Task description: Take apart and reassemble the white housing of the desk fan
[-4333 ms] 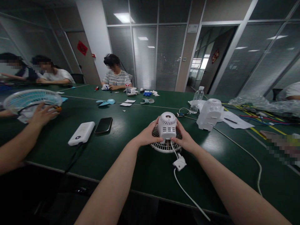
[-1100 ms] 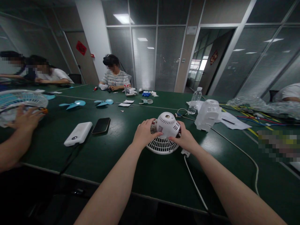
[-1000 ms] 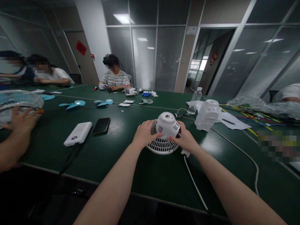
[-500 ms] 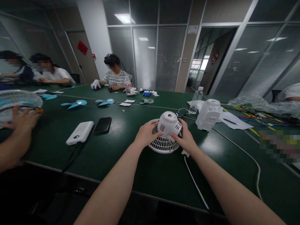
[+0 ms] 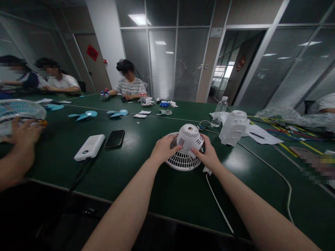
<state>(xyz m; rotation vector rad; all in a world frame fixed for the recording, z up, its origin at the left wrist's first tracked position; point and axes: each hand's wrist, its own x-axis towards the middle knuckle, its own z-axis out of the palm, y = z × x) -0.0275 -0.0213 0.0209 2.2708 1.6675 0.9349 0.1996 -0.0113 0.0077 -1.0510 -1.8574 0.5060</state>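
Both my hands grip a white fan motor housing [image 5: 190, 134], which sits vent end up on a round white fan grille [image 5: 183, 162] on the green table. My left hand [image 5: 164, 150] wraps its left side, thumb at the front. On the opposite side, my right hand [image 5: 208, 152] curls round it with the thumb near the lower front. The fingertips behind the housing are partly hidden. Just below my right hand lies a small white plug-like piece [image 5: 207, 170] with a white cable.
A white fan base [image 5: 233, 128] and a water bottle [image 5: 220, 111] stand to the right. At left are a power bank [image 5: 89, 147], a phone [image 5: 114, 138] and blue fan blades [image 5: 83, 115]. A co-worker's hand [image 5: 24, 130] holds another fan grille [image 5: 22, 108].
My hands and the housing hold almost the same place, with only a slight turn of the housing. Across the table, a person's hand has shifted a small item.
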